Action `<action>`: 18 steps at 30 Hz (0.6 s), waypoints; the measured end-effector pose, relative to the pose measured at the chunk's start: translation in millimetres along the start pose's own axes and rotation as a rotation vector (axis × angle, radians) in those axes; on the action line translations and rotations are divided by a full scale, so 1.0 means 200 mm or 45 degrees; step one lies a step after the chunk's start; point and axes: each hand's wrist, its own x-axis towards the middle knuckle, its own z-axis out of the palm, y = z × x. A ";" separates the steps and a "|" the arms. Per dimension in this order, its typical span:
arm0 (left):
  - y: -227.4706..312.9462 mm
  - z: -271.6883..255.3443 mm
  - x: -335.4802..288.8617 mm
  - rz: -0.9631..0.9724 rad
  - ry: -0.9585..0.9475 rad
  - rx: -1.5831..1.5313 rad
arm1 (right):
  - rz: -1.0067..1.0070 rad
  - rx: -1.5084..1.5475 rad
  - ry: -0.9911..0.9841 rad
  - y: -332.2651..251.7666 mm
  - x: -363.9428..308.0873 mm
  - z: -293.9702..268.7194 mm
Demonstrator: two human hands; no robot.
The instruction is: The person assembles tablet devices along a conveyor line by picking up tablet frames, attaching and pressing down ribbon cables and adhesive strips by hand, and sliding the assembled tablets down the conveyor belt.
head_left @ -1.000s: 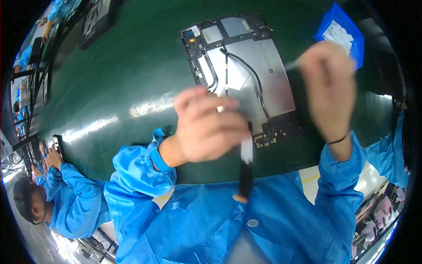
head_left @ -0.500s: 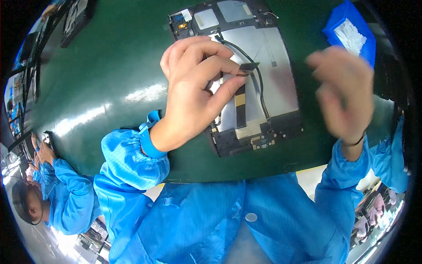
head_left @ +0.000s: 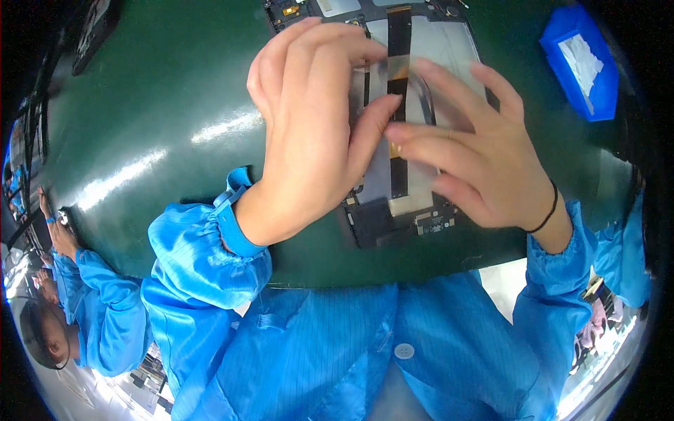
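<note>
A flat tablet-like device (head_left: pixel 421 210) with a black frame and silvery inner plate lies on the green table in front of me. A black ribbon cable (head_left: pixel 399 31) with gold-coloured sections runs lengthwise along its middle. My left hand (head_left: pixel 309 116) is over the device's left side, thumb and forefinger apart, the thumb tip at the cable. From the right comes my right hand (head_left: pixel 484 151), its fingers spread over the plate and one fingertip at the cable's middle. The hands partly hide a dark curved wire (head_left: pixel 427 95). A faint see-through patch shows between the hands, too blurred to name.
A blue bin (head_left: pixel 579 67) holding white pieces stands at the far right of the green table (head_left: pixel 168 91). Dark device parts (head_left: pixel 98 28) are at the far left. Beyond the table's left end sits a person in blue (head_left: pixel 109 302), hands on something small.
My right hand has come in from the right to the cable. My left thumb and forefinger have parted from their pinch. The cable's upper part, bent before, now lies straight up the device.
</note>
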 end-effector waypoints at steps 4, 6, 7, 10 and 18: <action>-0.02 0.02 -0.02 0.017 0.153 -0.105 | 0.143 -0.126 0.239 0.03 0.01 0.02; 0.03 -0.02 0.00 -0.045 0.072 -0.083 | 0.198 -0.019 0.459 0.11 -0.03 0.02; 0.06 -0.04 0.02 -0.076 0.033 -0.070 | 0.262 -0.032 0.457 0.13 -0.04 0.04; 0.11 -0.10 0.03 -0.159 -0.090 -0.041 | 0.436 0.091 0.433 0.02 -0.06 0.08; 0.11 -0.11 -0.06 0.151 -0.056 0.190 | 0.487 0.305 0.373 -0.15 -0.03 0.11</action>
